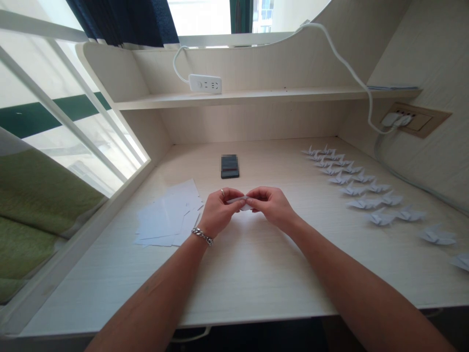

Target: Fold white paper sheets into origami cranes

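Folding, seemingly: pinching paper (246, 208) in left hand (219, 209) and right hand (273, 204), nearly closed at the tips; next, probably calls for sharp, aligned creasing.

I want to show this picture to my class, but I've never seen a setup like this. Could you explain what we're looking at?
There is no machine here, just a person's two bare hands. The single picture comes from a camera worn on the head, looking forward and down, so both forearms reach in from the bottom edge.

The left hand, with a chain bracelet at its wrist, and the right hand pinch a small piece of white paper between them. Its exact shape is mostly hidden by the fingers.

On the pale desk, loose white sheets overlap on the left, a small dark device lies beyond the hands, and folded paper birds run down the right side. A white power strip sits on the shelf behind.
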`<action>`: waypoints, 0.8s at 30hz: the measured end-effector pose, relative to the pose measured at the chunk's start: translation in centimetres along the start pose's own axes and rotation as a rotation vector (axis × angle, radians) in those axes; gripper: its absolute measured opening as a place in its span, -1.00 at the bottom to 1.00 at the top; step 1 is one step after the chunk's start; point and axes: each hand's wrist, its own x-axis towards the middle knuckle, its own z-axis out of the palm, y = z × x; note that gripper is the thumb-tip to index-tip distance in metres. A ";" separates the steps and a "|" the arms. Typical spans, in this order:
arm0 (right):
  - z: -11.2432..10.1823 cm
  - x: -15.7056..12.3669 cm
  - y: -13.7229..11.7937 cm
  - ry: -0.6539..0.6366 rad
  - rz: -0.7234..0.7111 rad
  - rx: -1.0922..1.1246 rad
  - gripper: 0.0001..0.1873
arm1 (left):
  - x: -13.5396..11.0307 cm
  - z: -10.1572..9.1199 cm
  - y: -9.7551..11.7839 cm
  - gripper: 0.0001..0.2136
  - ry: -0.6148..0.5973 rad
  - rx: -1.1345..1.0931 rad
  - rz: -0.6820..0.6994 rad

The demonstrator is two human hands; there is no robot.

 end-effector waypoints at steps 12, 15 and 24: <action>0.3 -0.3 -0.9 0.039 0.066 0.112 -0.81 | -0.1 0.2 0.6 -0.79 0.003 -0.127 -0.106; 0.3 -0.4 -1.0 0.044 0.100 0.163 -0.79 | -0.2 0.2 0.6 -0.80 0.004 -0.129 -0.100; 0.3 -0.3 -0.8 0.031 0.089 0.176 -0.80 | -0.3 0.2 0.6 -0.77 0.003 -0.123 -0.108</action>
